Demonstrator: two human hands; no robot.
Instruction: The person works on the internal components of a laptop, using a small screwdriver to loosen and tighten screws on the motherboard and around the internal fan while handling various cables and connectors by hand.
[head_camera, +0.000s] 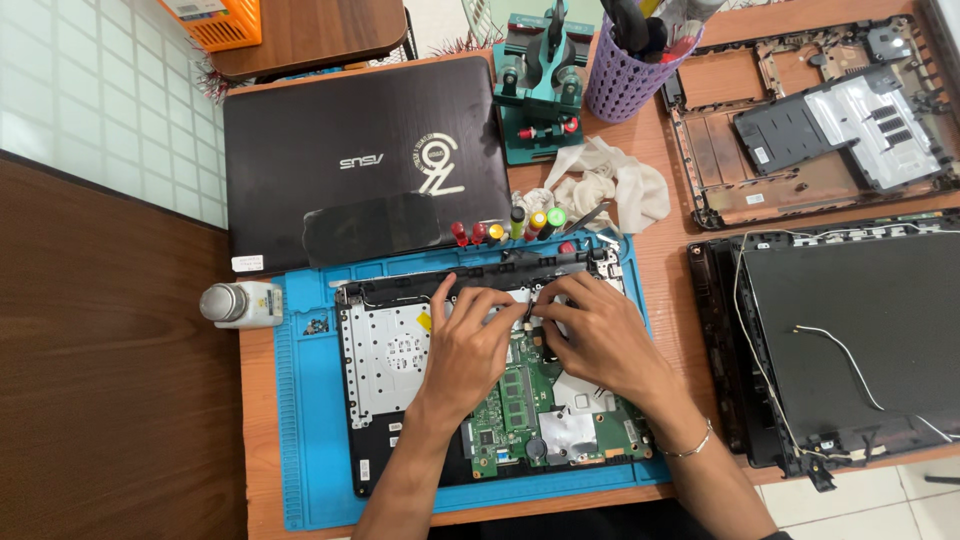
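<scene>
I have both hands on the opened laptop (400, 360), which lies on the blue mat (305, 440) in the near middle of the desk. My left hand (475, 345) and right hand (600, 335) meet at a small black part (532, 318) near the board's far edge, fingertips pinched around it. A closed laptop (360, 160) sits beyond; a bottle (238, 304) lies left of the mat, a cloth (605, 185) beyond it.
</scene>
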